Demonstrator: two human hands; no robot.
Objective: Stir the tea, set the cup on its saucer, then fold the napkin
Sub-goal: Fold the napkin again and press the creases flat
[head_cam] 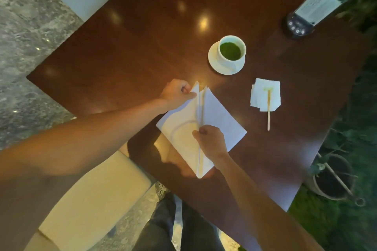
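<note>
Cup (232,51) of green tea sits on its saucer (214,61) at 1 o'clock; stir stick (268,108) lies on a small tissue (265,94) at 3 o'clock, both clear of the fold. White napkin (220,120) is mid-surface (142,43), its raised crease running 12 to 6. Left hand (176,93) grip is pinched on the far end, right hand (211,141) grip pinched on the crease near the middle.

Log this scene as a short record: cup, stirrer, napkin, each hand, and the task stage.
cup: upright on its saucer, green tea inside
stirrer: lying across a small folded tissue, right of the napkin
napkin: on the table, a ridge lifted along its middle
left hand: pinching the ridge's far end
right hand: pinching the ridge's near part
stage: folding; cup already placed
</note>
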